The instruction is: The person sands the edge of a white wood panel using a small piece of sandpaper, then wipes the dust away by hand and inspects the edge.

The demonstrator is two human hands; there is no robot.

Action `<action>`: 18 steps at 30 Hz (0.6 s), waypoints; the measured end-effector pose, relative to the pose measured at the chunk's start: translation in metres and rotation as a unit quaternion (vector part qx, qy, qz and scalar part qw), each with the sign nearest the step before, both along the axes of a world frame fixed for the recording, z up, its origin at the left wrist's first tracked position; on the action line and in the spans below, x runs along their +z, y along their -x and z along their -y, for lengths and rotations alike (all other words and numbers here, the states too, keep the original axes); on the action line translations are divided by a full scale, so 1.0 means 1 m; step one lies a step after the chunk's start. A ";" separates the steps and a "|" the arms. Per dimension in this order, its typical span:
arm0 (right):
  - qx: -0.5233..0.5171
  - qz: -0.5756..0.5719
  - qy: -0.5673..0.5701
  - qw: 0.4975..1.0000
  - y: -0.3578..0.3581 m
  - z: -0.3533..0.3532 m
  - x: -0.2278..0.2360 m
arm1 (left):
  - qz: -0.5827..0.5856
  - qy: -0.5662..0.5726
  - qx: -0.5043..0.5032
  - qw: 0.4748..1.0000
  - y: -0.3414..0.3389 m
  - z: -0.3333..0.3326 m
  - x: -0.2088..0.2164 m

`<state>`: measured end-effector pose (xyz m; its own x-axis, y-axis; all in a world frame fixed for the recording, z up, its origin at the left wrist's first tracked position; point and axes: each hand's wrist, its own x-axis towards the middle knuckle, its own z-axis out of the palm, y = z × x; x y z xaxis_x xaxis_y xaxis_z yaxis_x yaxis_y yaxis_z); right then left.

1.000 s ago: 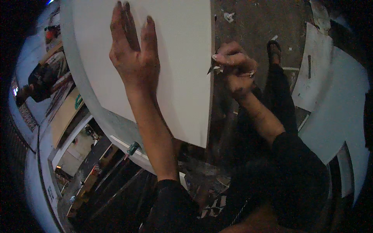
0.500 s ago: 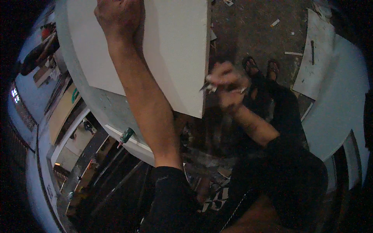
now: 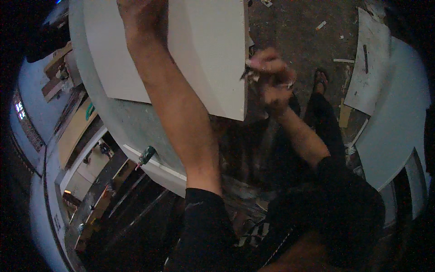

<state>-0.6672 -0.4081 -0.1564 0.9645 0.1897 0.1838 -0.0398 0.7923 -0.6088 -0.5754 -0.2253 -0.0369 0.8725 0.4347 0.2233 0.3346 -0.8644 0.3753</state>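
Note:
A large white board [image 3: 206,59] lies on a grey-topped table [image 3: 131,120]. My left hand [image 3: 144,11] rests on the board at the top of the picture, its fingers cut off by the edge or in shadow. Beside the board's right edge, my right hand [image 3: 272,75] is closed and smeared by motion. From its fingers a small dark, pointed metal tool [image 3: 246,73] sticks out toward that edge; its exact kind is too blurred to tell.
A green bottle [image 3: 147,155] with a reddish tip lies at the table's near side. Scraps litter the floor [image 3: 299,41]. Toward the right lie a stained white sheet [image 3: 369,63] and a pale panel [image 3: 394,104]. My sandalled foot [image 3: 321,79] stands beyond my right forearm.
The white board has shifted away from me and slightly right. My right hand with the small pointed tool has moved farther away too; my left hand has gone farther toward the top edge.

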 end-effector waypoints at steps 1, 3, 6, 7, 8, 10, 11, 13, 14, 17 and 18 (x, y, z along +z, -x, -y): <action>-0.007 0.001 0.006 1.000 0.006 0.004 0.002 | -0.003 0.003 0.000 1.000 0.000 0.001 0.001; -0.015 -0.009 0.004 1.000 0.020 0.006 0.003 | -0.002 0.007 -0.006 1.000 -0.002 0.002 0.002; 0.004 -0.011 0.012 1.000 0.042 0.010 0.005 | -0.012 0.004 -0.014 1.000 0.001 0.004 0.003; 0.024 0.009 0.039 0.999 0.046 0.019 0.002 | -0.017 0.005 -0.015 1.000 0.001 0.005 0.000; 0.039 0.016 0.052 0.998 0.051 0.021 0.002 | -0.021 0.005 -0.016 1.000 0.002 0.006 0.001; 0.058 0.019 0.069 0.996 0.058 0.027 0.000 | -0.026 0.007 -0.023 0.999 0.001 0.008 -0.002; 0.065 0.015 0.066 0.996 0.058 0.025 0.004 | -0.028 0.003 -0.024 0.999 0.001 0.008 0.001; 0.037 -0.044 0.016 0.998 0.056 0.015 0.011 | -0.031 -0.003 -0.026 0.999 0.003 0.007 0.006; 0.024 -0.074 -0.009 0.997 0.054 0.008 0.015 | -0.030 -0.005 -0.030 0.999 0.004 0.007 0.009; -0.005 -0.027 -0.035 0.999 0.055 -0.016 -0.017 | -0.037 -0.009 -0.034 0.999 0.002 0.007 0.010; -0.004 -0.020 -0.042 0.999 0.053 -0.018 -0.018 | -0.038 -0.008 -0.036 0.999 0.003 0.007 0.009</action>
